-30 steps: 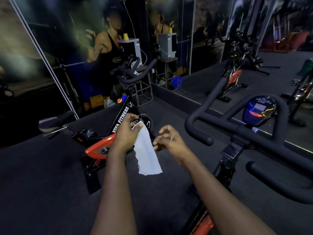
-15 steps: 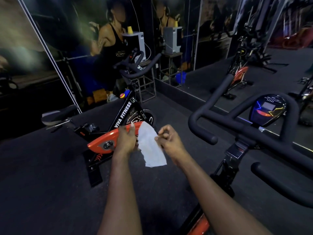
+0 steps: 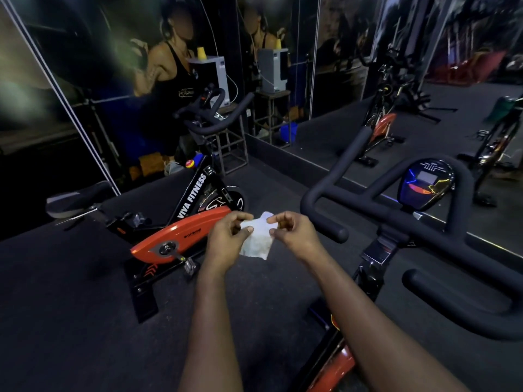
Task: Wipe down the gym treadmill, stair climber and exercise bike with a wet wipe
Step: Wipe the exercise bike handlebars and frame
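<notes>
A white wet wipe (image 3: 258,239) hangs between my two hands in mid-air, folded short. My left hand (image 3: 227,240) pinches its left edge and my right hand (image 3: 294,236) pinches its right top corner. To my right stands an exercise bike with thick black handlebars (image 3: 424,230) and a lit console (image 3: 424,183); its orange frame shows low down under my right arm. A second exercise bike (image 3: 181,236), black with an orange cover and the words VIVA FITNESS, stands on the floor behind my hands at the left.
A mirror wall (image 3: 339,52) runs along the back and right, reflecting more bikes. A metal stand (image 3: 229,145) with a white box on top sits beyond the second bike. Dark carpet floor (image 3: 70,306) spreads to my left and below.
The wipe hung long from my left hand; my right hand has now taken hold of it, and it is folded up shorter between both hands.
</notes>
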Motion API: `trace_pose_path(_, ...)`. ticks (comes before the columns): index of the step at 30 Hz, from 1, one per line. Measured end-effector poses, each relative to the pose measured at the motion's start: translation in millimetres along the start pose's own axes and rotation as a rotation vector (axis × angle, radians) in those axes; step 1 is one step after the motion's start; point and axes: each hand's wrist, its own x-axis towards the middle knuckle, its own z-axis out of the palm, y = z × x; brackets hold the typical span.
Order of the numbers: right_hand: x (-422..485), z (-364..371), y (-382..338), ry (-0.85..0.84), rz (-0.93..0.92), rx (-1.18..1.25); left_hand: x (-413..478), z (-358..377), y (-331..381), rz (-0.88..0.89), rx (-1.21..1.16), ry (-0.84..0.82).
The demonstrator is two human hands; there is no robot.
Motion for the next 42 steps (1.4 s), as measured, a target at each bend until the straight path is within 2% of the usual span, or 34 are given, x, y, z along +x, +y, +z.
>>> trace_pose_path(4,3.5,-9.4,3.4,0.073,-0.054,-0.199,3.9,7.2,6.2,-0.01,0.057,-0.006)
trace_pose_path(7,7.6,-16.4,-1.0,0.126,-0.103,-0.33,5.1,13.4,13.5,0.068,0.118,-0.003)
trace_pose_path(10,9.9,-25.6,-7.5,0.105,-0.051,-0.204,6.9,20.3,20.8,0.188,0.182,0.009)
trace_pose_path(13,8.0,-37.8,-10.4,0.104,-0.01,-0.097,11.7,34.5,28.8,0.186,0.139,-0.023)
trace_pose_path(18,6.2,-78.8,-8.1,0.297,-0.01,-0.141,22.0,81.3,48.8,0.264,0.151,-0.022)
trace_pose_path(22,5.8,-114.0,1.4,0.433,0.053,-0.199,34.1,117.5,62.3,0.359,0.26,-0.154)
trace_pose_path(24,6.2,-124.2,7.6,0.434,0.094,-0.226,35.6,131.9,64.7,0.386,0.308,-0.133)
trace_pose_path(27,9.1,-129.2,14.8,0.413,0.134,-0.189,16.3,149.8,57.0,0.439,0.372,0.023)
trace_pose_path(30,11.0,-135.3,16.1,0.402,0.159,-0.086,-13.3,174.2,38.5,0.551,0.373,-0.107)
trace_pose_path(32,7.6,-143.7,18.2,0.443,0.172,-0.067,-24.2,186.3,22.8,0.558,0.478,-0.196)
trace_pose_path(35,2.7,-155.4,26.4,0.482,0.171,-0.153,-20.9,188.7,12.1,0.602,0.556,-0.169)
trace_pose_path(39,3.0,-152.3,32.3,0.424,0.123,-0.312,0.4,174.2,4.5,0.706,0.506,-0.208)
trace_pose_path(42,2.5,-148.7,35.1,0.373,0.105,-0.316,16.4,162.4,-3.9,0.581,0.392,-0.149)
